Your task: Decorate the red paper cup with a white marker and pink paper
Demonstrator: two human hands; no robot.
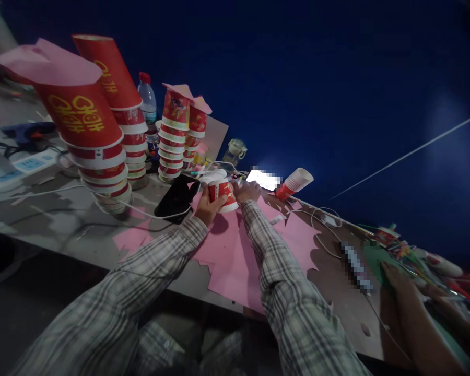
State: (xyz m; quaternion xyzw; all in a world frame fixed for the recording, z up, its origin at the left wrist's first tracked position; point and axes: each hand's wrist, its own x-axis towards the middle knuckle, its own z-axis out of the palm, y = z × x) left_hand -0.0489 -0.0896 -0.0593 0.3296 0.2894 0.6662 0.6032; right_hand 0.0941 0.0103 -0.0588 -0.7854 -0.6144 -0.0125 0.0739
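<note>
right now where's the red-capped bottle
In the head view, the bottle is left of centre, between a taller cup stack and, to its right, a shorter stack.

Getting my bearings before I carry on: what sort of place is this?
Probably a shared craft table: cut pink paper lies on it, red paper cups stand in tall stacks, and another person's arm shows at the right.

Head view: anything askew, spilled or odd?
Yes: the red cup stack right of the right hand looks sharply tilted, while the cup tower left of centre stands nearly upright. Lens distortion may exaggerate it. No spill visible.
</note>
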